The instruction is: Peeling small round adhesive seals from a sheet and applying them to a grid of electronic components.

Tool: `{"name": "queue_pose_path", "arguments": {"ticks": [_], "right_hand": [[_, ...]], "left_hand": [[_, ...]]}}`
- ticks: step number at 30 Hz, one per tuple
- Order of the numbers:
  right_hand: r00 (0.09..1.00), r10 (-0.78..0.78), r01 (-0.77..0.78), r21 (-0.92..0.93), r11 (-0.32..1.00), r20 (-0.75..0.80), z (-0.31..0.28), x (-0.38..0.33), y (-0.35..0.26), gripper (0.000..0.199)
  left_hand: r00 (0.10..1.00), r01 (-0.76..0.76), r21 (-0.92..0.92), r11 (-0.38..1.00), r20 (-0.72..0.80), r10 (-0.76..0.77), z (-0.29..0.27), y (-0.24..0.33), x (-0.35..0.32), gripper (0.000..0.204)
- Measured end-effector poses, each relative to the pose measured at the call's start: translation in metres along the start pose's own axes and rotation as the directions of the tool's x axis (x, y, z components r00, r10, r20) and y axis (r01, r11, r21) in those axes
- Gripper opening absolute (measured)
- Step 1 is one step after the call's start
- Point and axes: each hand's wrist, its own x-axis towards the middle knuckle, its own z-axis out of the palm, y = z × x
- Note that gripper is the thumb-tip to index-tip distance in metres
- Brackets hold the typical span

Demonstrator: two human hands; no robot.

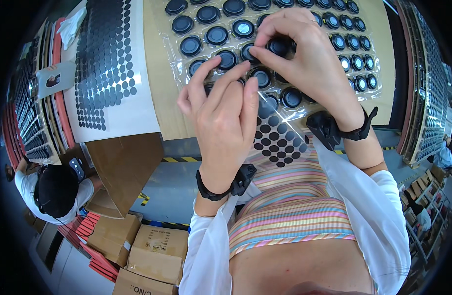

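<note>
A clear plastic tray (174,51) holds rows of round black parts (217,35), some with pale shiny centres. My left hand (218,110) rests low over the tray, its fingers stretched and apart, the fingertips near several parts. Beside its thumb, a clear sheet of round black stickers (281,142) slants over the table's near edge; whether the hand touches it is hidden. My right hand (304,46) reaches in from the right with thumb and forefinger pinched together over one part. What they pinch is too small to make out. A dark disc (279,46) shows inside the curl of that hand.
Left of the tray, larger sheets of black round stickers (105,64) cover a white surface. An open cardboard box (122,167) stands below it, near closed cartons (157,248). Stacked filled trays (430,83) rise at right. Another person (61,191) works at lower left.
</note>
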Motion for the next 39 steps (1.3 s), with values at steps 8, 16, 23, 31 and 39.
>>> {"name": "queue_pose_path", "arguments": {"ticks": [8, 16, 23, 31, 39], "right_hand": [[0.871, 0.138, -0.369, 0.443, 0.817, 0.471, -0.034, -0.030, 0.007, 0.019], [0.851, 0.057, -0.329, 0.444, 0.833, 0.523, -0.041, -0.045, 0.009, 0.021], [0.866, 0.157, -0.371, 0.400, 0.838, 0.474, -0.037, -0.045, 0.008, 0.017], [0.915, -0.077, -0.191, 0.592, 0.783, 0.397, -0.051, -0.023, 0.021, 0.018], [0.912, 0.232, -0.347, 0.332, 0.877, 0.339, -0.030, 0.032, 0.017, 0.017]], "left_hand": [[0.953, 0.084, -0.037, 0.996, -0.288, -0.091, -0.017, -0.011, -0.001, 0.018], [0.893, 0.217, -0.107, 0.970, -0.380, -0.241, -0.020, -0.004, -0.001, 0.032], [0.892, 0.218, -0.108, 0.970, -0.382, -0.243, -0.017, -0.003, 0.000, 0.046], [0.883, 0.378, -0.122, 0.918, -0.250, -0.397, -0.025, -0.012, 0.010, 0.033], [0.999, 0.036, -0.094, 0.995, -0.025, -0.038, -0.001, -0.006, 0.022, 0.026]]}}
